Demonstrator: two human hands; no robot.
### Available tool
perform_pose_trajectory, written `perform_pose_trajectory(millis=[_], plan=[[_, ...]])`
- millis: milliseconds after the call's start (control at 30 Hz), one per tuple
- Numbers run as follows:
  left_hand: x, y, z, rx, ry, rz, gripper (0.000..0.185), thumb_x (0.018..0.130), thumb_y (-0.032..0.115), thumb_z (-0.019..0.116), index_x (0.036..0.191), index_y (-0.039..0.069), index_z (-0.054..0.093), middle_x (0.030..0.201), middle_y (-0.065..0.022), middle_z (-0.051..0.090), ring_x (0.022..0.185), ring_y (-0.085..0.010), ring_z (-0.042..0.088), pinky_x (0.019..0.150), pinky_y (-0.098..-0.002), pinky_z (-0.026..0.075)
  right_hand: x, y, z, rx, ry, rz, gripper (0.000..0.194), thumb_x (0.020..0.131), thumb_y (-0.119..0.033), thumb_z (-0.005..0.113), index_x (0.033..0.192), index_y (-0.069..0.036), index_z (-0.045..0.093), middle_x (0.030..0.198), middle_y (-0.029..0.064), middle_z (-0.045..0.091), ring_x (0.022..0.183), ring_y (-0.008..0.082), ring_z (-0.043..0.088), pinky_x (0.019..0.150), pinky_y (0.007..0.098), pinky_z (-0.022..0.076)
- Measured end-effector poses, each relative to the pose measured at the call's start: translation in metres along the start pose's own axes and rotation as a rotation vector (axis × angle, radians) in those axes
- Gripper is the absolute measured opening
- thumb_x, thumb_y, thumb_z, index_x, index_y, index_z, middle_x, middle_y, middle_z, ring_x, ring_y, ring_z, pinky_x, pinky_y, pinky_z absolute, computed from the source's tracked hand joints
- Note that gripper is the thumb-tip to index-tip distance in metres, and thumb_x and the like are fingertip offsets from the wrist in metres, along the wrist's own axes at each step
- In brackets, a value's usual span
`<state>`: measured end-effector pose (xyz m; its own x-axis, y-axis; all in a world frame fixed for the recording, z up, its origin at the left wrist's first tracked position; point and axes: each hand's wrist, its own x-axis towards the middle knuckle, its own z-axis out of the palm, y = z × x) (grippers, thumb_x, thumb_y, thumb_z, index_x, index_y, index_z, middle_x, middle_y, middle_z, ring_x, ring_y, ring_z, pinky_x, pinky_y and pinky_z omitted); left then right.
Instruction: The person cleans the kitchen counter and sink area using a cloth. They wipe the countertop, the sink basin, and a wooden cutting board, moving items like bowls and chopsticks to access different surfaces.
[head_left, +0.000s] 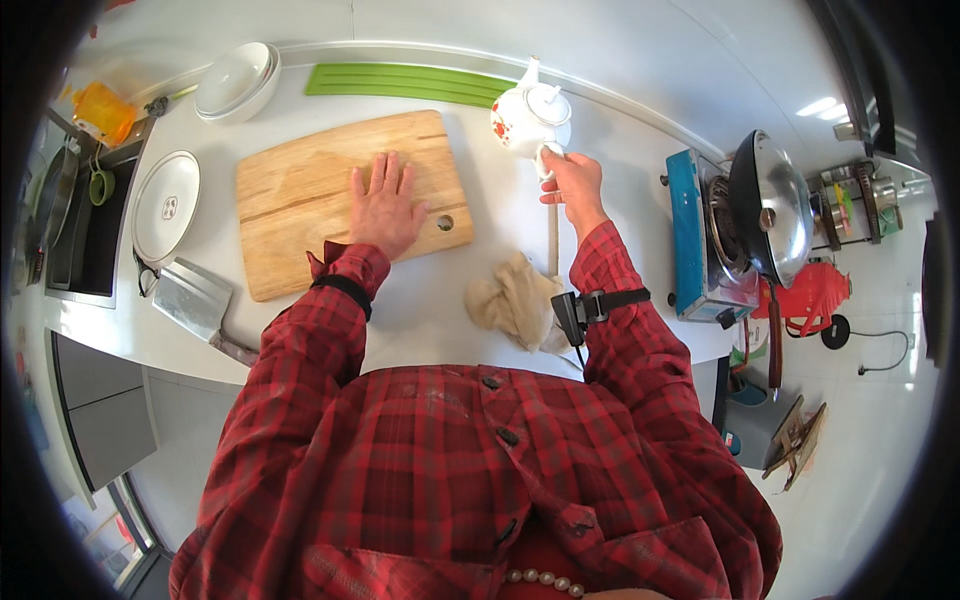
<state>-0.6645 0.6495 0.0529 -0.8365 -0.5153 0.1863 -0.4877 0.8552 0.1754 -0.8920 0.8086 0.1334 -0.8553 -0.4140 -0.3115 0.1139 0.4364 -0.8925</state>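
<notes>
My left hand (386, 206) lies palm down on a wooden cutting board (300, 187), near the board's right side, with the fingers pointing away from me. The board has a round hole at its lower right corner. In my right hand (577, 184) is the handle of a white porcelain teapot (547, 109) with red flowers painted on it. Its lid is on and its spout points toward the wall. Whether the teapot touches the counter I cannot tell. A crumpled beige cloth (514, 300) lies between my forearms, close to my right sleeve.
At left are a cleaver (191, 296), a white plate (166, 206), stacked white bowls (238, 82) and a dark sink (94, 225). A green ridged strip (405, 82) runs along the wall. To the right, a lidded wok (772, 210) sits on a blue-sided gas stove (686, 232).
</notes>
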Motion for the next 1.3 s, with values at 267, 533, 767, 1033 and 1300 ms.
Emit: perform_pose_trajectory(millis=[267, 533, 767, 1033, 1300], plan=[[0.0, -0.002, 0.003, -0.004, 0.006, 0.006, 0.062, 0.093, 0.042, 0.049, 0.141, 0.005, 0.041, 0.153, -0.0184, 0.029, 0.144, -0.0334, 0.022, 0.114, -0.0594, 0.013, 0.007, 0.006, 0.0, 0.435, -0.234, 0.169, 0.028, 0.092, -0.031, 0.063, 0.09, -0.004, 0.056, 0.076, 0.0049, 0.056, 0.064, 0.0192, 0.056, 0.064, 0.0383, 0.0549], [0.001, -0.002, 0.002, -0.028, 0.024, 0.017, 0.062, 0.093, 0.043, 0.05, 0.14, 0.004, 0.041, 0.152, -0.019, 0.03, 0.143, -0.0344, 0.022, 0.113, -0.06, 0.014, 0.001, 0.02, 0.004, 0.583, -0.118, 0.152, 0.03, 0.097, -0.03, 0.055, 0.08, -0.005, 0.053, 0.065, 0.0001, 0.046, 0.059, 0.016, 0.049, 0.06, 0.0343, 0.0497], [0.0, -0.002, 0.0, -0.024, 0.014, 0.016, 0.062, 0.093, 0.042, 0.049, 0.14, 0.004, 0.041, 0.152, -0.0189, 0.029, 0.143, -0.0343, 0.022, 0.113, -0.0598, 0.014, -0.02, 0.034, -0.005, 0.59, -0.143, 0.099, 0.032, 0.099, -0.029, 0.053, 0.075, -0.008, 0.049, 0.064, 0.0, 0.04, 0.057, 0.0158, 0.041, 0.065, 0.0373, 0.0465], [-0.001, -0.001, -0.003, -0.026, 0.033, 0.032, 0.06, 0.092, 0.038, 0.051, 0.14, 0.002, 0.041, 0.151, -0.0207, 0.031, 0.142, -0.0361, 0.024, 0.112, -0.0598, 0.017, -0.05, 0.044, -0.028, 0.638, -0.083, 0.012, 0.035, 0.099, -0.03, 0.054, 0.071, -0.008, 0.049, 0.061, -0.0005, 0.039, 0.056, 0.0147, 0.04, 0.063, 0.0372, 0.0469], [0.0, 0.0, -0.001, -0.012, 0.021, 0.023, 0.06, 0.093, 0.036, 0.052, 0.14, 0.003, 0.04, 0.152, -0.0193, 0.029, 0.142, -0.0358, 0.023, 0.112, -0.0601, 0.017, -0.06, 0.06, -0.087, 0.619, 0.012, -0.037, 0.033, 0.099, -0.027, 0.054, 0.072, -0.008, 0.05, 0.065, -0.0006, 0.041, 0.057, 0.0118, 0.038, 0.061, 0.0354, 0.0449]])
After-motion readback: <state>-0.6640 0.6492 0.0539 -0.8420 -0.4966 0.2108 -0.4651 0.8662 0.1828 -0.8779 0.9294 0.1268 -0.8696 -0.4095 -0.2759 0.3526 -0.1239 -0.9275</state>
